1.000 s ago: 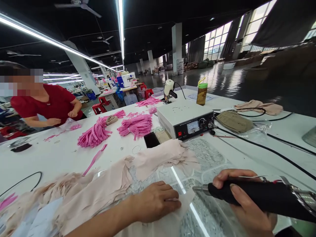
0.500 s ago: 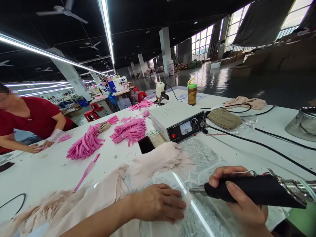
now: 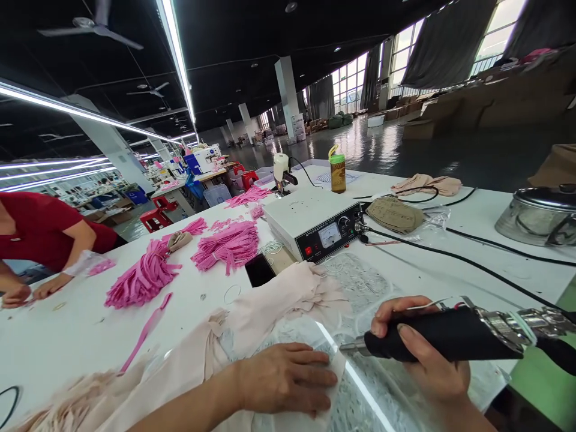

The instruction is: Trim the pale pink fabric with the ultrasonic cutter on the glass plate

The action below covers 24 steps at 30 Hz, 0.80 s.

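Observation:
My left hand lies flat, fingers together, pressing a pale pink fabric piece onto a scratched glass plate. My right hand is wrapped round a black hand-held tool with a metal tip pointing left, just right of my left fingertips. The tip hovers close to the fabric edge. A black cable runs from the tool's rear to a white control box with a dial.
Pale pink fabric pieces are heaped by my left arm. Bright pink strip bundles lie on the white table. A black phone, a bottle and a metal pot stand nearby. A person in red works at the left.
The view has swung to the right and tilted. My right hand and the tool have shifted slightly left toward my left fingertips. The person in red has lowered both hands to the table.

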Each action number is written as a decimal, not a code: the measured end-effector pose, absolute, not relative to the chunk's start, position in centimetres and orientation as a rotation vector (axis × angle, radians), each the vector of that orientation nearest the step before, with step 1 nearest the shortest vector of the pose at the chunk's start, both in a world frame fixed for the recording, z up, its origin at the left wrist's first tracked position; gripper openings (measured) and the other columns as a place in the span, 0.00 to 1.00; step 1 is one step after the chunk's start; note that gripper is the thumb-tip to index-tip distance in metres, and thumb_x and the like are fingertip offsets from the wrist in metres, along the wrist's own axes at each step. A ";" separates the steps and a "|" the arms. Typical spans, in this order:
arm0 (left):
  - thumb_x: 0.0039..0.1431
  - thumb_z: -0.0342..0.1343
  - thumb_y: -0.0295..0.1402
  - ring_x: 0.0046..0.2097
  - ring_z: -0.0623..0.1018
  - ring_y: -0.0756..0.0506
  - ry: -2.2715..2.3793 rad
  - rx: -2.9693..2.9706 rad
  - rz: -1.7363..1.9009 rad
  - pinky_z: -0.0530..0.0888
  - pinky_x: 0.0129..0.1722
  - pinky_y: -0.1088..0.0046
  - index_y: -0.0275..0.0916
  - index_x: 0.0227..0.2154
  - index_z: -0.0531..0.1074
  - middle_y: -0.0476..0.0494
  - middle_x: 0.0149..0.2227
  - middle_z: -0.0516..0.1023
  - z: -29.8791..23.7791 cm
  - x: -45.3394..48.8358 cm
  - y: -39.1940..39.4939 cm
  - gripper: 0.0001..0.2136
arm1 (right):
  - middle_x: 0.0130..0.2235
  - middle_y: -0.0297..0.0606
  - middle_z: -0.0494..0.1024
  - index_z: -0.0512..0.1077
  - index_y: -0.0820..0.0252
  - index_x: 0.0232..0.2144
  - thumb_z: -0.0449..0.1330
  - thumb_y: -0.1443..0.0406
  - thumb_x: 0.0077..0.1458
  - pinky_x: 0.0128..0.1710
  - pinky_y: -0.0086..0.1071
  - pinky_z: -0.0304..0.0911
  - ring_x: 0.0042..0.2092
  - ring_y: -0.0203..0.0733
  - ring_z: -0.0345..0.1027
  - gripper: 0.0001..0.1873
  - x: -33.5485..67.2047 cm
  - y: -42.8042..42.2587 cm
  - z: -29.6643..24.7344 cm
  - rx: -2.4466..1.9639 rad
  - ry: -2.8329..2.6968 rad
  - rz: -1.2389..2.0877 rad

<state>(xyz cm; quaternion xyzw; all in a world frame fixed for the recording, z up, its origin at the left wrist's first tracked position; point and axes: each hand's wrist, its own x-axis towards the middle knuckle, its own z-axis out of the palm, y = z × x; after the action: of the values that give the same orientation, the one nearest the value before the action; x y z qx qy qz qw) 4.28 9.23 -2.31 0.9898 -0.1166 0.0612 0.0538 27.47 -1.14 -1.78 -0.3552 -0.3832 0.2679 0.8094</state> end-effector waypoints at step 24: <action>0.66 0.53 0.41 0.67 0.55 0.47 -0.245 2.905 -0.052 0.44 0.67 0.75 0.42 0.44 0.77 0.54 0.61 0.66 -2.9 4.4 9.8 0.12 | 0.28 0.35 0.73 0.70 0.54 0.30 0.63 0.62 0.46 0.26 0.38 0.71 0.25 0.41 0.67 0.07 27.8 -0.8 -2.2 -0.807 -0.756 0.625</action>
<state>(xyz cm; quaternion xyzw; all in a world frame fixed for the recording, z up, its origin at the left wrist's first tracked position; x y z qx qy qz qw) 4.43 9.75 -2.91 0.9899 -0.0835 -0.0176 0.1129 27.76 -0.77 -2.22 -0.3769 -0.3529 0.2917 0.8052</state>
